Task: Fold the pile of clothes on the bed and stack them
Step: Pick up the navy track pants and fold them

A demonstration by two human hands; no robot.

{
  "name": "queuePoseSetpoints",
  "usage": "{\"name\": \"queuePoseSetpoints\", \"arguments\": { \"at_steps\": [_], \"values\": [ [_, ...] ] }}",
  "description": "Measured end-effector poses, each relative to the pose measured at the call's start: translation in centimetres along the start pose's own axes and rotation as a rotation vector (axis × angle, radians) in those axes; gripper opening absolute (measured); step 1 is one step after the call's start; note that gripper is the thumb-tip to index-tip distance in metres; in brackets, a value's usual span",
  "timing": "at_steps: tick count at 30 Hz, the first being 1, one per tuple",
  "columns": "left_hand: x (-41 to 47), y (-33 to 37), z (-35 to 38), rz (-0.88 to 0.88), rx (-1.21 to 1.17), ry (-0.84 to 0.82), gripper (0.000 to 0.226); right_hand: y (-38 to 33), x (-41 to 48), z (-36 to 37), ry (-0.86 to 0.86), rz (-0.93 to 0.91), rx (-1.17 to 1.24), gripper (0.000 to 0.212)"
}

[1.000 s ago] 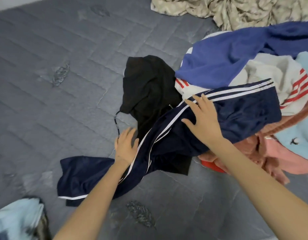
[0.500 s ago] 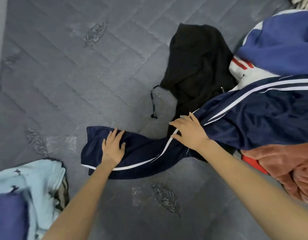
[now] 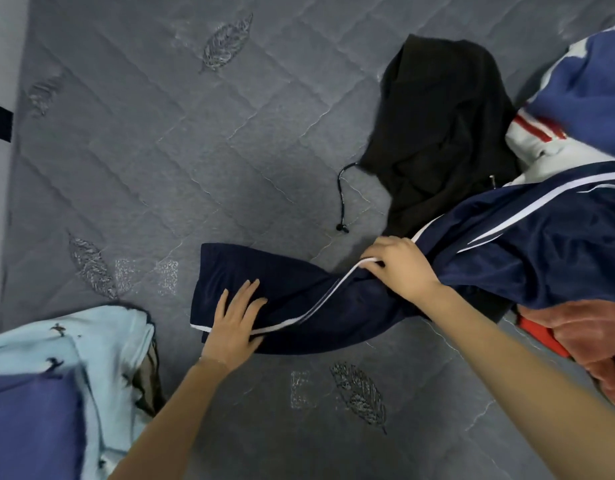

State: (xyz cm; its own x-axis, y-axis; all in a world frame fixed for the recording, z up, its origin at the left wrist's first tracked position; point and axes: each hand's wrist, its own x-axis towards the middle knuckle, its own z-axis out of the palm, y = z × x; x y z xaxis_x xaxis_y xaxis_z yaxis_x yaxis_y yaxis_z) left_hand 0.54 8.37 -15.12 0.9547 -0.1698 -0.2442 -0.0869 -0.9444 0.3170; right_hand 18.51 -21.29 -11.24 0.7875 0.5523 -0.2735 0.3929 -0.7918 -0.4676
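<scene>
Navy track pants (image 3: 527, 251) with white side stripes stretch from the clothes pile at the right out across the grey quilted bed (image 3: 160, 150). My left hand (image 3: 235, 320) lies flat with straight fingers on the cuff end of the leg. My right hand (image 3: 401, 268) curls its fingers over the white-striped edge at the middle of the leg, bunching the fabric. A black hooded garment (image 3: 441, 133) with a drawstring lies beyond the pants, partly under them.
At the right edge the pile holds a blue garment (image 3: 590, 84), a white one with red stripes (image 3: 538, 136) and salmon-pink cloth (image 3: 583, 337). A folded stack, light blue (image 3: 91, 348) and purple (image 3: 29, 424), sits at the lower left. The bed's left edge (image 3: 13, 174) is near.
The view swung left and down. My left hand slid along the leg to its cuff end. My right hand moved from the pants' upper part down the leg and closed on the striped edge.
</scene>
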Motion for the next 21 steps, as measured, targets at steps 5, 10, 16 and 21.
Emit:
{"name": "queuePoseSetpoints", "arguments": {
  "at_steps": [5,10,16,21],
  "values": [
    [3.1,-2.5,-4.5,-0.268,-0.092,0.324,0.026,-0.3,3.0,-2.7,0.209,0.066,0.03,0.016],
    [9.0,-4.4,-9.7,-0.481,-0.089,0.51,0.014,-1.3,6.2,-4.0,0.34,0.161,-0.041,0.016],
    [12.2,-7.2,-9.5,-0.397,0.023,0.567,0.033,-1.8,7.7,-3.7,0.353,0.243,-0.055,0.028],
    [11.4,-6.9,-6.7,-0.345,0.075,0.414,0.041,-1.9,6.7,-1.9,0.266,0.184,-0.136,0.046]
  ]
}}
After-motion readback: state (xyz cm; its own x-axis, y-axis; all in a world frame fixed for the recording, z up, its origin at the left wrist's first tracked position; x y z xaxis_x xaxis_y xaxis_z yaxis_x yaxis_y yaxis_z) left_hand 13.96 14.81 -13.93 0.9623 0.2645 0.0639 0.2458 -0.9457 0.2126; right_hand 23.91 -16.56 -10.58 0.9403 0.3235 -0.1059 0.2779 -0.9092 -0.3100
